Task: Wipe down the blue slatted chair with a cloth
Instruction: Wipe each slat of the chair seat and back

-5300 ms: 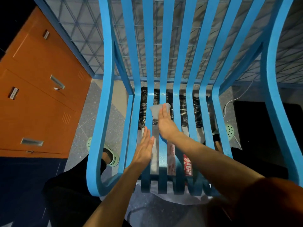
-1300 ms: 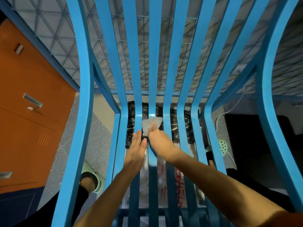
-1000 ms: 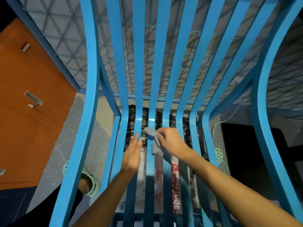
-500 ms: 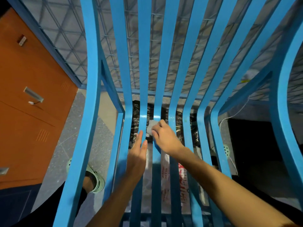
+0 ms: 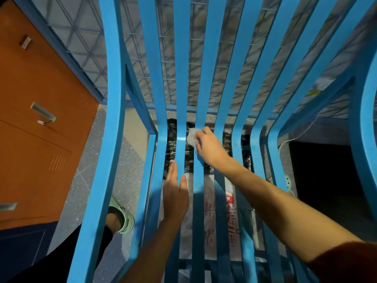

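Note:
The blue slatted chair (image 5: 181,82) fills the view from above, its slats curving from backrest into seat. My right hand (image 5: 208,147) is shut on a small grey-white cloth (image 5: 191,137) and presses it against a middle slat at the bend where seat meets back. My left hand (image 5: 175,194) lies flat with fingers together and extended on the seat slats, nearer to me and left of the right hand. Most of the cloth is hidden under my fingers.
An orange cabinet (image 5: 38,123) with metal handles stands at the left. A wire mesh panel (image 5: 191,64) shows behind the backrest. Black and printed white plastic bags (image 5: 210,209) lie under the seat. My sandalled foot (image 5: 122,217) rests on the speckled floor. A white cable (image 5: 293,137) trails at right.
My right hand with the cloth has slid a little up and right along the middle slat toward the backrest bend. My left hand stays flat on the seat slats.

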### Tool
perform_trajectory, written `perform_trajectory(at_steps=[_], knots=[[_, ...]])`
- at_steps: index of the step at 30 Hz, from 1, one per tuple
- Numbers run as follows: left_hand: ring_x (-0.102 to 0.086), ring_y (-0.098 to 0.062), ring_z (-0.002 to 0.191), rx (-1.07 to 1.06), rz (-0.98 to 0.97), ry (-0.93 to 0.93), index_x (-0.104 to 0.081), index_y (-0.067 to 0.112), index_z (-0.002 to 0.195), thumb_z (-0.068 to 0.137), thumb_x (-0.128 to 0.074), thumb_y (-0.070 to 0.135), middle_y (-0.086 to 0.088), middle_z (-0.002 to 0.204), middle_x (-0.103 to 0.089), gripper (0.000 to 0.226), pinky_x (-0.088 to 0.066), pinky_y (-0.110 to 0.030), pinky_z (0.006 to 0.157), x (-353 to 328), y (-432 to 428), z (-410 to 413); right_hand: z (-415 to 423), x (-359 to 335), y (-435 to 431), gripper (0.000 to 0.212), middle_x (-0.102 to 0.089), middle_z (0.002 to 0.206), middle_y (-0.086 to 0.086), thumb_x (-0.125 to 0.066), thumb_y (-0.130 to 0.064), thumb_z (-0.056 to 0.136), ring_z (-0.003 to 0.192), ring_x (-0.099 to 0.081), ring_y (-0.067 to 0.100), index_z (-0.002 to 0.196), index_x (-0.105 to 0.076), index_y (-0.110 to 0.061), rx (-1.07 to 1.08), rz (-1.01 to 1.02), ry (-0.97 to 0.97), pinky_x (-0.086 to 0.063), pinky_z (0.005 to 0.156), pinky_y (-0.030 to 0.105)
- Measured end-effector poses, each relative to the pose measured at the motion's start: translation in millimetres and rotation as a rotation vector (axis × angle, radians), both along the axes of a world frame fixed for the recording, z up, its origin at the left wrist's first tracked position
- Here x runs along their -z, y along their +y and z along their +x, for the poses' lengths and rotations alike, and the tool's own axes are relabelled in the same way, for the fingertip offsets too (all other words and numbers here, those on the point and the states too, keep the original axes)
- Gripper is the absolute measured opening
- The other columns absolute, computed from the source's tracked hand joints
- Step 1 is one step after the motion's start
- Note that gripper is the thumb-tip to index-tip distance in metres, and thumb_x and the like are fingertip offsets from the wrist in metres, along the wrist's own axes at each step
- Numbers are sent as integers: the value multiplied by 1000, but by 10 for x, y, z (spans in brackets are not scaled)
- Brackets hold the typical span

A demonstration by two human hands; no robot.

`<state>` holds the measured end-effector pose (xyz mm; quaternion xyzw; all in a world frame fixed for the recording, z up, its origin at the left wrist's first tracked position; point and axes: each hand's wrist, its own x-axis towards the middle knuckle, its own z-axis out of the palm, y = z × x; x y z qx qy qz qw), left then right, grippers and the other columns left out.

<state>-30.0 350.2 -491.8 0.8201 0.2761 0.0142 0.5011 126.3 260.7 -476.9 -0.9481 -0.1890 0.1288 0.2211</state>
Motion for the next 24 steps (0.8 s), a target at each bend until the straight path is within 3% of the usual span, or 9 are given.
perform_trajectory(at_steps=[4, 8, 12, 15, 17, 21, 24], knots=[[-31, -15, 142, -11, 11, 0, -35, 13, 148, 101, -41, 15, -1, 153, -36, 48, -21, -25, 114, -12, 3, 17, -397, 52, -21, 23, -47, 113, 10, -53, -4, 92, 92, -55, 26, 115, -55, -7, -34, -51, -11, -50, 85, 39], [-34, -17, 140, -33, -53, -23, -38, 10, 146, 101, -43, 17, -4, 151, -39, 46, -25, -26, 114, -15, 17, -6, -1217, -18, -217, 5, -52, 90, 7, -55, -6, 93, 71, -48, 16, 93, -60, -6, -124, 68, 0, -51, 66, 32], [-37, -17, 139, -24, -124, -77, -41, 9, 145, 100, -46, 22, -6, 149, -42, 47, -30, -38, 116, -54, 45, -5, -1546, -344, -328, 11, -55, 95, 3, -55, -17, 96, 82, -57, 16, 96, -64, -11, -128, 71, 320, -50, 74, 27], [-38, -16, 138, -40, -171, -79, -42, 8, 144, 101, -46, 22, -7, 149, -43, 46, -31, -37, 115, -86, 40, -29, -1264, -532, -378, 11, -61, 85, 8, -50, -8, 95, 77, -66, 29, 93, -61, -6, 18, 194, 490, -52, 58, 28], [-39, -17, 137, -38, -177, -79, -42, 8, 144, 102, -45, 23, -7, 148, -44, 45, -32, -37, 114, -95, 41, -45, -927, -543, -342, 12, -63, 92, 12, -49, -6, 95, 74, -67, 27, 102, -58, -9, 143, 204, 437, -54, 52, 27], [-35, -19, 140, 41, -109, -29, -37, 6, 146, 100, -47, 15, -8, 151, -39, 48, -25, -30, 117, -87, 64, -29, -381, -258, -150, 17, -53, 110, 12, -48, -5, 94, 92, -55, 25, 107, -58, -10, 76, 69, 129, -39, 72, 24], [-31, -21, 142, 111, -30, 7, -33, 4, 148, 98, -46, 6, -10, 153, -35, 51, -18, -18, 113, -79, 87, -19, -432, -60, -15, 19, -46, 114, 15, -48, -5, 95, 88, -55, 30, 112, -55, -5, 27, -44, 108, -46, 80, 35]])
